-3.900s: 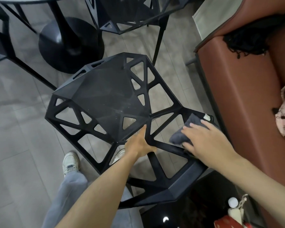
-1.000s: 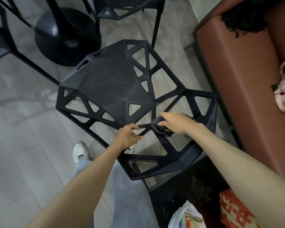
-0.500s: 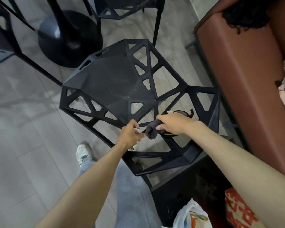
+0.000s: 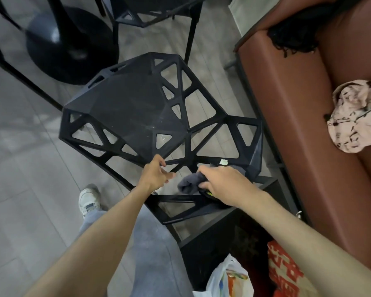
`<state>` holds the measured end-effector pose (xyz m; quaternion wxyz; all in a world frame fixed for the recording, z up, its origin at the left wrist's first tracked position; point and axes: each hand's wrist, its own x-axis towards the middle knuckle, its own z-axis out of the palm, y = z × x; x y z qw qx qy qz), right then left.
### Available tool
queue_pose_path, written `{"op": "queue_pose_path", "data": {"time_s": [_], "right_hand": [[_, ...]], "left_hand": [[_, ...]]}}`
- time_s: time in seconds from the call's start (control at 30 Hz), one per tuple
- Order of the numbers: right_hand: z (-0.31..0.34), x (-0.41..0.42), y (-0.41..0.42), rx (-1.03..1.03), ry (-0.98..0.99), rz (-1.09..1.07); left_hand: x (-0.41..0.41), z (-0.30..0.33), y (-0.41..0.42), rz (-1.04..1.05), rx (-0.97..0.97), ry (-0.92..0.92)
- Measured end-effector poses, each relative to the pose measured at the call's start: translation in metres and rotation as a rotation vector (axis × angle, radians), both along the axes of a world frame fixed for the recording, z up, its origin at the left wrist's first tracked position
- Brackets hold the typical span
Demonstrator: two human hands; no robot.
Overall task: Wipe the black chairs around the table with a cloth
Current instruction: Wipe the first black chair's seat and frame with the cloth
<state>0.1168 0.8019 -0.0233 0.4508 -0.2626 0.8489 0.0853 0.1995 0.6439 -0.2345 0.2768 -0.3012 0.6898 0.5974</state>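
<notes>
Cloth [image 4: 190, 183]: bunched in right hand [image 4: 224, 185], fingers curled round it, rubbing backrest struts.
Left hand [image 4: 156, 173]: fingers loosely spread, near black chair [image 4: 129, 108], probably steadying.

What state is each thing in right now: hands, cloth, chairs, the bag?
Left hand: fingers loosely spread, beside a backrest strut, holding nothing.
Right hand: grips the cloth.
Cloth: bunched, pressed against the backrest frame.
Near chair: upright, pale specks and smears on its seat.
Far chair: upright, mostly out of frame.
Plastic bag: open at the top.
</notes>
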Motion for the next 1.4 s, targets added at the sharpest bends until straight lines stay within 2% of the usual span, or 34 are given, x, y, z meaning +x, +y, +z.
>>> {"op": "queue_pose_path", "data": {"time_s": [0.17,0.3,0.4,0.57,0.67,0.77,0.83,0.9,0.97,1.07,1.17,1.27,1.4], "right_hand": [[-0.094,-0.015,-0.037,0.057,0.072,0.011],[-0.119,-0.017,-0.05,0.098,0.105,0.06],[-0.104,-0.016,-0.042,0.061,0.07,0.066],[-0.022,-0.007,-0.013,-0.022,-0.034,0.045],[0.014,0.01,0.0,-0.085,0.032,0.017],[0.014,0.026,0.0,-0.135,0.113,-0.042],[0.006,0.034,-0.007,-0.135,0.166,-0.057],[-0.01,0.045,-0.021,-0.112,0.208,-0.058],[-0.034,0.06,-0.048,-0.079,0.217,-0.028],[-0.073,0.076,-0.09,-0.096,0.138,-0.033],[-0.088,0.077,-0.104,-0.082,0.099,-0.048],[-0.063,0.072,-0.085,-0.086,0.054,-0.04],[0.002,0.049,-0.041,0.016,0.114,0.026]], "left_hand": [[-0.005,-0.001,-0.001,-0.02,-0.007,-0.011],[-0.005,-0.001,-0.003,-0.024,0.016,-0.007],[-0.005,-0.004,-0.003,-0.035,0.011,-0.01],[-0.003,-0.005,-0.004,0.015,0.041,-0.024],[-0.008,0.001,-0.005,-0.086,-0.007,-0.027],[-0.016,0.003,-0.015,-0.353,-0.077,-0.036],[-0.018,0.003,-0.031,-0.464,-0.032,-0.082],[-0.014,0.006,-0.05,-0.442,0.136,-0.159],[-0.007,0.009,-0.068,-0.394,0.204,-0.17],[0.004,0.006,-0.091,-0.415,0.07,-0.029],[0.016,-0.002,-0.113,-0.573,-0.086,0.073],[0.028,-0.004,-0.132,-0.686,-0.161,0.122],[0.046,-0.004,-0.142,-0.764,-0.32,0.265]]}}
